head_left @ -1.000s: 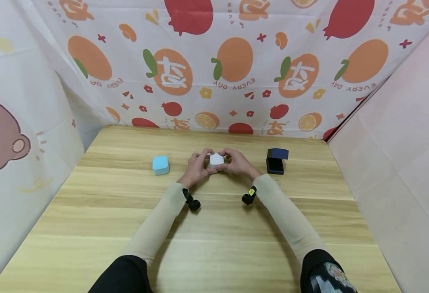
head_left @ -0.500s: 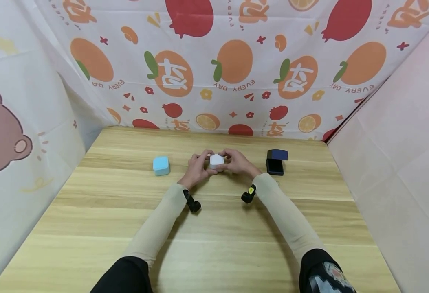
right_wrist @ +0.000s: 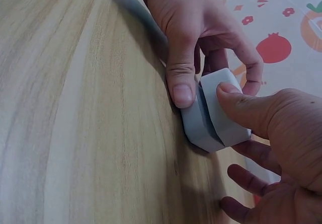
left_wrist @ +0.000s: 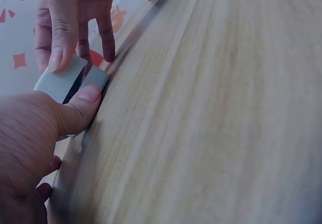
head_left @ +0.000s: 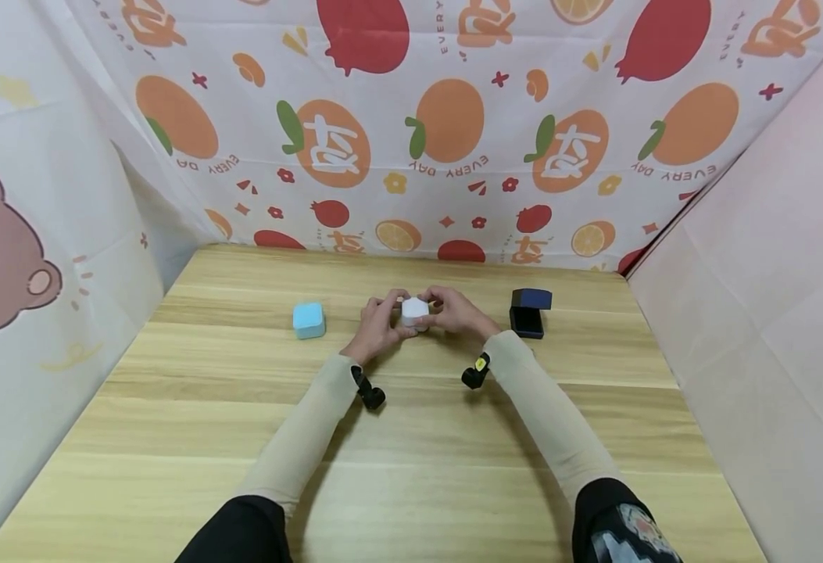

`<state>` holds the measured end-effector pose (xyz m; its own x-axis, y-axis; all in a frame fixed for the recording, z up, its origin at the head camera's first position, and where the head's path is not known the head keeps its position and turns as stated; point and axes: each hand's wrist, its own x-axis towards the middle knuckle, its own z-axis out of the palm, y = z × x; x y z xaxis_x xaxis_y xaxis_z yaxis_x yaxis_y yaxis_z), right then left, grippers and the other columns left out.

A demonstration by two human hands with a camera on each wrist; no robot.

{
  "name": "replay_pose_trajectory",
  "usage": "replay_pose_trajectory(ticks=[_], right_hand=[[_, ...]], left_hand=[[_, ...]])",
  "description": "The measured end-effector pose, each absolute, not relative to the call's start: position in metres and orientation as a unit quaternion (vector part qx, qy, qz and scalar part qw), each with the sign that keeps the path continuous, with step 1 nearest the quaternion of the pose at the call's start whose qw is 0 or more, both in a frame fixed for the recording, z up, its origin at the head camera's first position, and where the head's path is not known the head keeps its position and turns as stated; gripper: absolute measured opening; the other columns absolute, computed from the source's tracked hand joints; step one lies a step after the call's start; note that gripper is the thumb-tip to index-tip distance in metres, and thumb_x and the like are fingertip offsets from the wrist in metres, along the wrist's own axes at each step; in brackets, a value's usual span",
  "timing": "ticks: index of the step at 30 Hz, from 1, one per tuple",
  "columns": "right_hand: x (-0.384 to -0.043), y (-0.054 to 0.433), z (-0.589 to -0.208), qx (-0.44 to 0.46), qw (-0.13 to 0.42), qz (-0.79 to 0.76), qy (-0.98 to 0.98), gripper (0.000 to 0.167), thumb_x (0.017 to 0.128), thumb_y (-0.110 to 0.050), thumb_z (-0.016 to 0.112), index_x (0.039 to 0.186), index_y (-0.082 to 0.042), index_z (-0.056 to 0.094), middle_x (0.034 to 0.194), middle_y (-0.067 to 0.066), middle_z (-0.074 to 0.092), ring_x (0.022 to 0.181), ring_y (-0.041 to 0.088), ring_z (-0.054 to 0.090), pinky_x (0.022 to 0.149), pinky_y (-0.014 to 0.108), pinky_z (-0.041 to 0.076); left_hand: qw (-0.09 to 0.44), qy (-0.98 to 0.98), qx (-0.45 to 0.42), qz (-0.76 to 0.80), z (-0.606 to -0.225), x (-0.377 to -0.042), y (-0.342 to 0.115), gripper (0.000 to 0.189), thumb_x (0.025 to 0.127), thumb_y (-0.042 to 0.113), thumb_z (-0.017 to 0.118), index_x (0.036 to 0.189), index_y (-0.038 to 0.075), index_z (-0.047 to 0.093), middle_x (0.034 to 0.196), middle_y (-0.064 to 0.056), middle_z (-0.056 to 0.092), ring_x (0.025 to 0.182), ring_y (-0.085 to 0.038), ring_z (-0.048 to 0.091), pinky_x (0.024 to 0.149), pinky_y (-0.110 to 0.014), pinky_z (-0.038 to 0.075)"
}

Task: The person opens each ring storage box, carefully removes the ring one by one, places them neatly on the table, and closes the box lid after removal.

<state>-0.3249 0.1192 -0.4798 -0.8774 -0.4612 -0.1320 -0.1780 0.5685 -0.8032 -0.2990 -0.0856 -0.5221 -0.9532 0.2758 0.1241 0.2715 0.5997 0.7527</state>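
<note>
A small white ring box (head_left: 414, 310) with rounded corners stands near the middle of the table, between both hands. My left hand (head_left: 379, 324) grips its lower part, the thumb (right_wrist: 183, 94) pressed on the side of the base. My right hand (head_left: 456, 314) pinches the lid, its thumb (left_wrist: 56, 59) on the lid's side. A narrow dark gap shows between lid and base in both wrist views, so the lid is slightly raised. What the box holds inside is hidden.
A light blue rounded box (head_left: 309, 321), closed, stands left of my left hand. Right of my right hand is a dark blue box (head_left: 527, 322) with its lid up. Behind the wooden table (head_left: 411, 469) hangs a fruit-print cloth (head_left: 446, 188), with pale cloth at both sides.
Both hands keep their hold on the white ring box in the same place. Only the head view has shifted very slightly.
</note>
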Motion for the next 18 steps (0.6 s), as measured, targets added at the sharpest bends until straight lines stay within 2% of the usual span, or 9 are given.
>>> replay_pose_trajectory(ticks=[5, 12, 18], right_hand=[[-0.328, 0.120, -0.477, -0.180, 0.180, -0.424, 0.869, 0.031, 0.090, -0.025, 0.078, 0.117, -0.014, 0.065, 0.126, 0.004, 0.065, 0.119, 0.025, 0.059, 0.106, 0.046, 0.048], [-0.332, 0.123, -0.474, -0.186, 0.196, -0.414, 0.869, 0.035, 0.091, -0.025, 0.077, 0.122, -0.014, 0.065, 0.122, 0.004, 0.065, 0.109, 0.021, 0.059, 0.095, 0.037, 0.049], [-0.336, 0.122, -0.473, -0.180, 0.199, -0.417, 0.868, 0.037, 0.090, -0.027, 0.079, 0.123, -0.015, 0.066, 0.122, 0.003, 0.066, 0.112, 0.021, 0.057, 0.101, 0.040, 0.045]], left_hand=[[0.001, 0.895, 0.153, 0.419, -0.522, -0.301, -0.086, 0.062, 0.083, 0.021, 0.085, 0.134, 0.022, 0.048, 0.142, -0.021, 0.061, 0.125, -0.036, 0.042, 0.113, -0.058, 0.021], [0.004, 0.896, 0.153, 0.416, -0.521, -0.301, -0.086, 0.065, 0.082, 0.021, 0.086, 0.135, 0.021, 0.048, 0.141, -0.020, 0.062, 0.125, -0.037, 0.043, 0.113, -0.059, 0.021], [0.005, 0.897, 0.151, 0.416, -0.521, -0.301, -0.084, 0.064, 0.082, 0.022, 0.085, 0.135, 0.022, 0.048, 0.140, -0.020, 0.063, 0.126, -0.037, 0.042, 0.113, -0.058, 0.021]])
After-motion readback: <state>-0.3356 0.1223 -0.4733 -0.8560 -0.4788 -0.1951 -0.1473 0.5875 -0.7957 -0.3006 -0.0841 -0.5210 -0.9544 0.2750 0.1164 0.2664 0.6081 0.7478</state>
